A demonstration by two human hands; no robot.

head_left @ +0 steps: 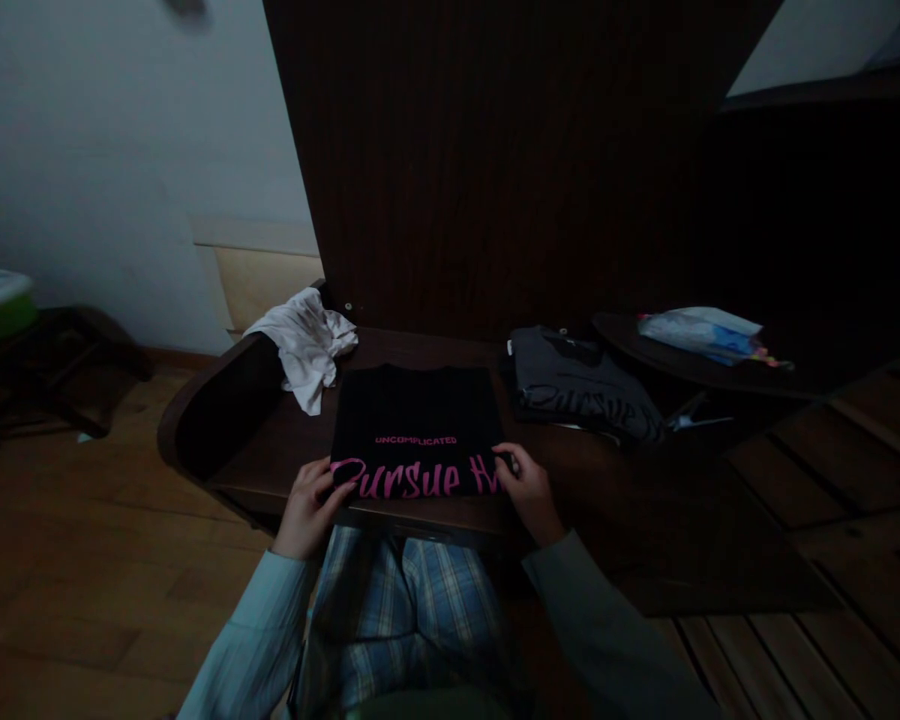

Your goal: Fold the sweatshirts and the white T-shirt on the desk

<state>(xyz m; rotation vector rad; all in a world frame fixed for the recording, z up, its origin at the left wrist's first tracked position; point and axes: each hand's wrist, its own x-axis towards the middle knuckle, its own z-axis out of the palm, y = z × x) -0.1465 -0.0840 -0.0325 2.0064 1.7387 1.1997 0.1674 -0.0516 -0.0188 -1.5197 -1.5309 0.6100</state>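
A black T-shirt with pink lettering lies folded into a flat rectangle on the dark wooden surface in front of me. My left hand grips its near left corner, thumb on top of the cloth. At the right edge, close to the near corner, my right hand has its fingers pinched on the fabric. The printed words are partly cut off by the fold and by my right fingers. To the right sits a folded dark grey T-shirt with black lettering.
A crumpled white cloth hangs over the curved wooden side at the left. On a rounded shelf at the right lies a blue and white plastic packet. A tall dark panel rises behind. A green-and-white container stands far left.
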